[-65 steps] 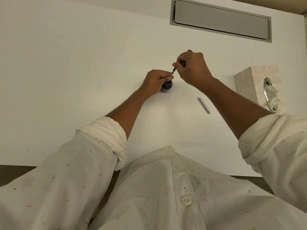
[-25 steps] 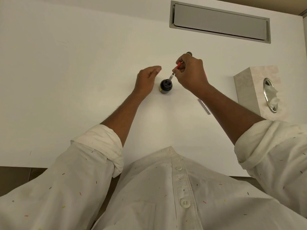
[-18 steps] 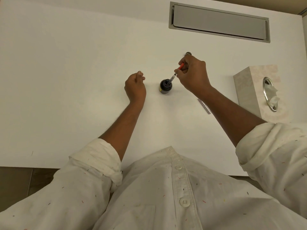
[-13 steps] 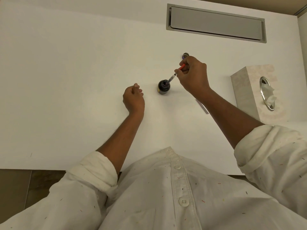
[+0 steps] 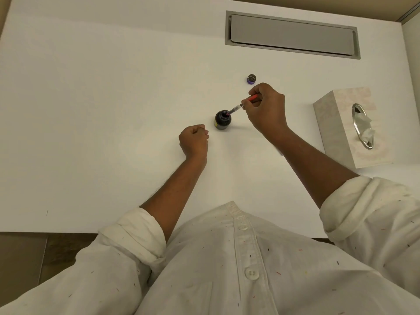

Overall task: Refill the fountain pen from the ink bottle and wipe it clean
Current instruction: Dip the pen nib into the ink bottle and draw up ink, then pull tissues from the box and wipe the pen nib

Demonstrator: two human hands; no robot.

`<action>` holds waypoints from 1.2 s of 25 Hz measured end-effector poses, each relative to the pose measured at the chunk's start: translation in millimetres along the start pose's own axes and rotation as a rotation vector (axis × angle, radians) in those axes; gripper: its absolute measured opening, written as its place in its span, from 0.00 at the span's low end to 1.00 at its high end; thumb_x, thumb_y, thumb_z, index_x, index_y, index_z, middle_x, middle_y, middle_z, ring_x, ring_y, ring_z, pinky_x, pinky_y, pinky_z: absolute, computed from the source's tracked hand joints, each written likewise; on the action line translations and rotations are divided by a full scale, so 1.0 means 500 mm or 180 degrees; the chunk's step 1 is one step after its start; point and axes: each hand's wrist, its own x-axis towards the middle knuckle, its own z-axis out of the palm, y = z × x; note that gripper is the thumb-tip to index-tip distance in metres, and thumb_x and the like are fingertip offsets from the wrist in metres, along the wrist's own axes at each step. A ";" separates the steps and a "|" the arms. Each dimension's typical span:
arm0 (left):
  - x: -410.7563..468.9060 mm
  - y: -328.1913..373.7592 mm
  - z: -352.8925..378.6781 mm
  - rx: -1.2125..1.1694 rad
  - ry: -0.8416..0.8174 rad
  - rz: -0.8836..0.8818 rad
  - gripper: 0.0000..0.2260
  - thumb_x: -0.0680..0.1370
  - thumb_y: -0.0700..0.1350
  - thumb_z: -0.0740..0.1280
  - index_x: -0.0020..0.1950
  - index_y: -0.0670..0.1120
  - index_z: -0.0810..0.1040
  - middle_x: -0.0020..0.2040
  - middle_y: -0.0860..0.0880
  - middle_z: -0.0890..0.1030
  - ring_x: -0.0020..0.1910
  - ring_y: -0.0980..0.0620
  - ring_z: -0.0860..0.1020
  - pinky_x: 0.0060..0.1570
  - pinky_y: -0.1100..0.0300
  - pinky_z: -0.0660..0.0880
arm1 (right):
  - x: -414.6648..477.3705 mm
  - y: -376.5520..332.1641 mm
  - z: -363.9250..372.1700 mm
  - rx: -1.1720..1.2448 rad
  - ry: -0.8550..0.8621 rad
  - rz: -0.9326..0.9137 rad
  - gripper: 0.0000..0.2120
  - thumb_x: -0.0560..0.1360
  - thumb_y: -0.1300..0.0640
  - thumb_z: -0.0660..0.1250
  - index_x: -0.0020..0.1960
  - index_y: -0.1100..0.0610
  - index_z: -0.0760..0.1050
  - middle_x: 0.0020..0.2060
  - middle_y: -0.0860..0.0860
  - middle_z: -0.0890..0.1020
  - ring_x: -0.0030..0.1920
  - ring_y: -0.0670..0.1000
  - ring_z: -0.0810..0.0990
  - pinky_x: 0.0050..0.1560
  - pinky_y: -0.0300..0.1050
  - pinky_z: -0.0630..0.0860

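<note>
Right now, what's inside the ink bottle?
The front end of the pen, held by the right hand, pokes into the open bottle. Dark purplish ink shows at its mouth. The tip is hidden inside, and so is how full it is.

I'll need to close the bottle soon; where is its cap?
In the head view, the cap lies on the desk right of centre, beyond the right hand.

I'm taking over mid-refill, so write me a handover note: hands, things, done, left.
Left hand: fisted on the table, holding nothing.
Right hand: pinches the fountain pen, its tip in the open ink bottle.
Bottle cap lies farther back; tissue box stands at right.
Done: bottle opened, pen dipped.
Left: finish filling, lift out, wipe with tissue.
</note>
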 end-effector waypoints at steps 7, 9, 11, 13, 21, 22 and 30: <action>-0.056 0.019 0.054 -0.0287 -0.0607 -0.0803 0.08 0.76 0.42 0.66 0.39 0.42 0.79 0.34 0.47 0.81 0.31 0.52 0.78 0.35 0.61 0.78 | -0.022 0.009 -0.005 0.0084 0.0152 0.0049 0.07 0.72 0.61 0.70 0.48 0.62 0.76 0.37 0.55 0.82 0.36 0.51 0.81 0.54 0.49 0.78; -0.071 0.020 0.064 -0.0364 -0.0887 -0.1056 0.08 0.77 0.43 0.65 0.45 0.40 0.80 0.38 0.46 0.82 0.34 0.51 0.80 0.37 0.60 0.79 | -0.029 0.014 -0.003 0.0251 0.0196 0.0197 0.06 0.71 0.62 0.69 0.46 0.63 0.76 0.36 0.58 0.84 0.38 0.55 0.83 0.61 0.56 0.75; -0.086 0.016 0.071 -0.0360 -0.1108 -0.1169 0.08 0.78 0.43 0.65 0.48 0.39 0.79 0.41 0.46 0.82 0.36 0.51 0.80 0.39 0.59 0.79 | -0.035 0.018 0.000 0.0475 0.0279 0.0452 0.05 0.71 0.62 0.69 0.44 0.63 0.76 0.35 0.59 0.84 0.38 0.57 0.84 0.65 0.58 0.72; -0.099 0.012 0.074 -0.0339 -0.1214 -0.1219 0.08 0.78 0.43 0.65 0.48 0.40 0.79 0.41 0.46 0.82 0.37 0.51 0.80 0.41 0.59 0.79 | -0.043 0.021 -0.001 0.0705 0.0351 0.0710 0.04 0.70 0.63 0.69 0.43 0.64 0.77 0.35 0.58 0.85 0.37 0.55 0.85 0.64 0.58 0.73; -0.117 0.000 0.065 -0.0006 -0.1294 -0.1117 0.09 0.78 0.44 0.65 0.48 0.40 0.80 0.42 0.45 0.82 0.37 0.50 0.79 0.43 0.58 0.79 | -0.059 0.036 -0.003 0.1592 0.0622 0.1586 0.03 0.71 0.66 0.70 0.44 0.67 0.78 0.33 0.56 0.83 0.35 0.53 0.86 0.46 0.50 0.84; -0.119 -0.002 0.063 0.0011 -0.1303 -0.1114 0.09 0.78 0.44 0.65 0.48 0.40 0.80 0.41 0.46 0.82 0.37 0.50 0.79 0.43 0.58 0.79 | -0.060 0.037 -0.002 0.1704 0.0631 0.1705 0.03 0.71 0.66 0.71 0.43 0.66 0.78 0.34 0.57 0.83 0.35 0.53 0.86 0.46 0.50 0.84; -0.121 -0.003 0.062 0.0040 -0.1267 -0.1065 0.09 0.77 0.44 0.66 0.51 0.39 0.80 0.43 0.45 0.82 0.37 0.50 0.79 0.43 0.58 0.78 | -0.065 0.042 -0.005 0.2435 0.0714 0.2279 0.06 0.71 0.69 0.71 0.38 0.62 0.75 0.48 0.66 0.83 0.34 0.55 0.85 0.48 0.50 0.83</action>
